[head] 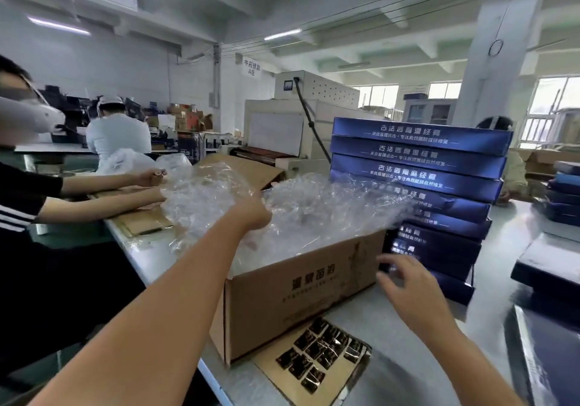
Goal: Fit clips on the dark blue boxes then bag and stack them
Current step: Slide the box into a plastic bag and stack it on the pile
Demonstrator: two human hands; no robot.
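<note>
A tall stack of dark blue boxes [420,167] stands on the table at the right, behind a brown carton [301,292] filled with clear plastic bags [317,211]. My left hand [254,214] reaches over the carton and grips a clear bag, which is lifted and spread toward the stack. My right hand [408,283] hovers with spread fingers beside the carton's right end, in front of the lower boxes, holding nothing. Several small dark clips [323,352] lie on a cardboard sheet [282,377] in front of the carton.
More dark blue boxes [546,267] lie at the right edge and far right. A person [28,192] at the left handles plastic bags [194,186] over flattened cardboard [144,220]. A beige machine [301,123] stands behind the table.
</note>
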